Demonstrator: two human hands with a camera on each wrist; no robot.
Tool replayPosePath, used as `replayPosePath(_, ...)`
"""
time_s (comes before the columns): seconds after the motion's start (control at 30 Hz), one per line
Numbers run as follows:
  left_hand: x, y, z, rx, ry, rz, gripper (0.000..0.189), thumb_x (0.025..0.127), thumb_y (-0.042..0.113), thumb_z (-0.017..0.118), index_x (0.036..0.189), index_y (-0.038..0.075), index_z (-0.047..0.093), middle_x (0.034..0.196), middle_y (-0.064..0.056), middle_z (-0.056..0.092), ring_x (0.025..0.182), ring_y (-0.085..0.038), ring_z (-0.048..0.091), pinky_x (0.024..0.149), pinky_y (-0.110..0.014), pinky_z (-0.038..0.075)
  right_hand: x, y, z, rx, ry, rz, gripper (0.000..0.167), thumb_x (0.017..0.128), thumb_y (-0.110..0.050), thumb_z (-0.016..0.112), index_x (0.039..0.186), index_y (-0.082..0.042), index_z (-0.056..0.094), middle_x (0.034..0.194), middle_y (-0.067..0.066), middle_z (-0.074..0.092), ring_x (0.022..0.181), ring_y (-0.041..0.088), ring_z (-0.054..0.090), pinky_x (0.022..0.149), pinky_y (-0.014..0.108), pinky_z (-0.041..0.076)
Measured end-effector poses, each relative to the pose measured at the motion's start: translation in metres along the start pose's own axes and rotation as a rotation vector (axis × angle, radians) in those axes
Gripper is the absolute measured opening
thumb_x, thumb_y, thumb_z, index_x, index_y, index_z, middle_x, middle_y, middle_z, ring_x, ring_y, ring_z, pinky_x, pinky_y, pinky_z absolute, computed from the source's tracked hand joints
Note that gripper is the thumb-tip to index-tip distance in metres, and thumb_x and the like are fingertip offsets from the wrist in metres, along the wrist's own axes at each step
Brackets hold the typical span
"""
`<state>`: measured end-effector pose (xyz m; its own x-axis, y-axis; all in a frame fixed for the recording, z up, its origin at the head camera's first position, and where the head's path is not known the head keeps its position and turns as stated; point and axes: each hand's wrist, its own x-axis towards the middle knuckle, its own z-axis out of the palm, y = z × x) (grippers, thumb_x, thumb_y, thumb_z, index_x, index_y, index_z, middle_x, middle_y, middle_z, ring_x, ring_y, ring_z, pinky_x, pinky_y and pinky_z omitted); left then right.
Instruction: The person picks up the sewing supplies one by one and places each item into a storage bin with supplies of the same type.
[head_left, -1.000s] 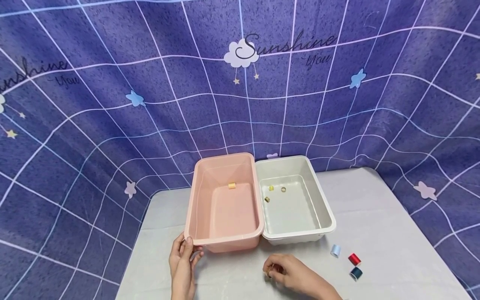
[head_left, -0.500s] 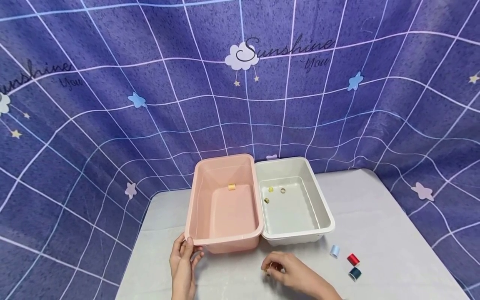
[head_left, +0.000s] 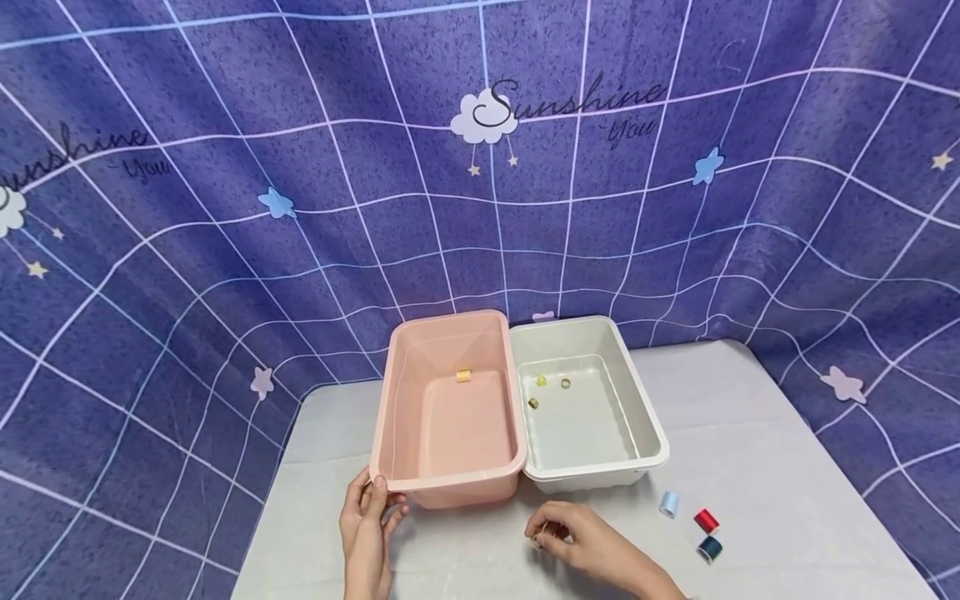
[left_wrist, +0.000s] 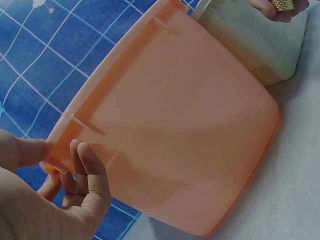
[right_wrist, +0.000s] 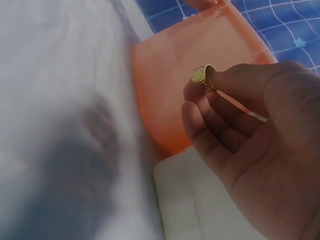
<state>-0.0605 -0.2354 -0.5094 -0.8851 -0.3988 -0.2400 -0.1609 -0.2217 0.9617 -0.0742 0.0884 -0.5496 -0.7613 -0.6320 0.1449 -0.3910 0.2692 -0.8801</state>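
Note:
My left hand (head_left: 365,533) pinches the near left corner of the pink tub (head_left: 450,482), thumb on the rim and fingers beneath it. In front of the tubs, low over the table, my right hand (head_left: 581,542) holds a gold, dimpled ring thimble (right_wrist: 198,76) between thumb and fingertips. The right wrist view shows its open ring shape clearly. A yellow thread spool (head_left: 463,376) lies inside the pink tub. In the white tub (head_left: 600,467) lie a ring-shaped piece (head_left: 566,383), a darker gold piece (head_left: 533,403) and a small yellow piece (head_left: 542,380).
Right of my right hand, a light blue thread spool (head_left: 669,503), a red spool (head_left: 707,521) and a dark teal spool (head_left: 709,548) lie on the pale tablecloth (head_left: 750,433). The tubs stand side by side against a blue-purple curtain (head_left: 480,225).
The head view has shifted slightly. My left hand stays on the pink tub's corner, and my right hand keeps the thimble at nearly the same spot.

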Motion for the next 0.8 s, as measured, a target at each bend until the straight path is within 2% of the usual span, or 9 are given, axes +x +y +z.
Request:
replayPosePath(0.2, -0.001, 0.0, 0.001, 0.004, 0.002, -0.004, 0.059, 0.108, 0.04, 0.055, 0.155, 0.01, 0.035, 0.102, 0.01, 0.063, 0.085, -0.005, 0.064, 0.075, -0.02, 0.061, -0.002, 0.005, 0.003, 0.055, -0.028, 0.059, 0.008, 0.102, -0.018, 0.068, 0.104, -0.013, 0.073, 0.088, 0.004, 0.073, 0.076, -0.006, 0.058, 0.067, 0.018, 0.054)
replayPosePath(0.3, 0.0, -0.001, 0.001, -0.006, 0.004, -0.011, 0.058, 0.108, 0.04, 0.055, 0.155, 0.011, 0.037, 0.101, 0.009, 0.062, 0.085, -0.005, 0.065, 0.074, -0.02, 0.061, -0.003, 0.009, 0.005, 0.087, -0.047, 0.062, 0.009, 0.102, -0.016, 0.067, 0.103, -0.009, 0.073, 0.089, 0.009, 0.074, 0.076, -0.006, 0.059, 0.066, 0.018, 0.055)
replayPosePath(0.47, 0.0, -0.002, 0.0, -0.018, 0.0, -0.011, 0.057, 0.108, 0.039, 0.055, 0.154, 0.01, 0.037, 0.1, 0.009, 0.062, 0.084, -0.006, 0.065, 0.074, -0.021, 0.061, -0.004, 0.013, 0.008, 0.112, -0.064, 0.051, 0.011, 0.103, -0.013, 0.064, 0.103, -0.008, 0.074, 0.092, 0.015, 0.074, 0.076, -0.008, 0.057, 0.065, 0.017, 0.054)
replayPosePath(0.8, 0.001, -0.003, 0.0, 0.007, 0.003, 0.022, 0.058, 0.107, 0.042, 0.057, 0.151, 0.008, 0.039, 0.102, 0.008, 0.063, 0.084, -0.006, 0.065, 0.074, -0.021, 0.062, -0.002, 0.012, 0.008, 0.094, -0.048, 0.022, 0.01, 0.103, -0.009, 0.063, 0.104, -0.009, 0.073, 0.093, 0.015, 0.075, 0.078, -0.009, 0.057, 0.067, 0.018, 0.055)
